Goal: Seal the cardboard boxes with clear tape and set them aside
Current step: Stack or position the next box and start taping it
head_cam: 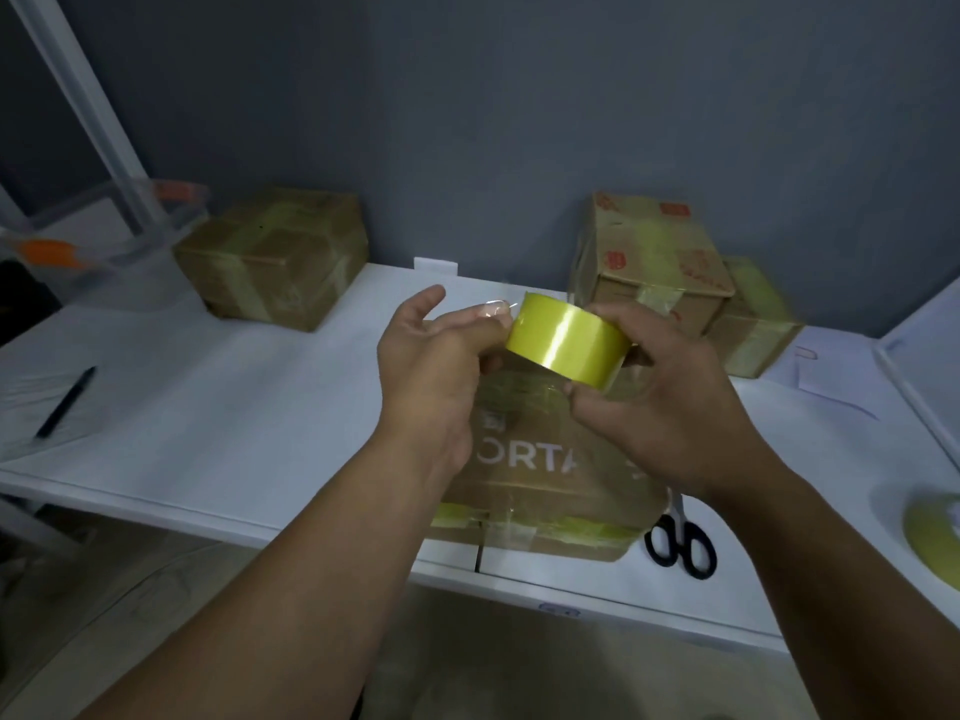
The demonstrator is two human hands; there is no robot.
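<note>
Head view, near to far. Two bare forearms reach forward from the lower edge of the frame over the front edge of the white surface (218, 407). The right hand (670, 402) holds a roll of yellowish clear tape (566, 337) in the air, its grip curled around the roll with the thumb beneath and the fingers behind. The left hand (436, 366) meets the roll at its left end, its grip pinched together on the loose end of the tape at the roll's edge, with one finger extended upward.

Directly beneath both hands lies a cardboard box (540, 491) on the surface near its front edge. It bears white lettering, of which "ORTA" is legible, and strips of tape run along its near side. Just to the right of this box rest black-handled scissors (680, 545), handles toward the viewer. At the far right edge a second tape roll (935, 537) is partly in view, blurred.

On the left of the surface lies a black pen (65, 402) on a sheet of paper (31, 407).

Toward the rear, against the grey wall (467, 122), a taped box (275, 257) stands at the left. At the right rear, a box with red markings (649, 252) sits beside another taped box (753, 324); whether it leans on that box cannot be told. A clear plastic bin with orange clips (78, 252) stands at far left.
</note>
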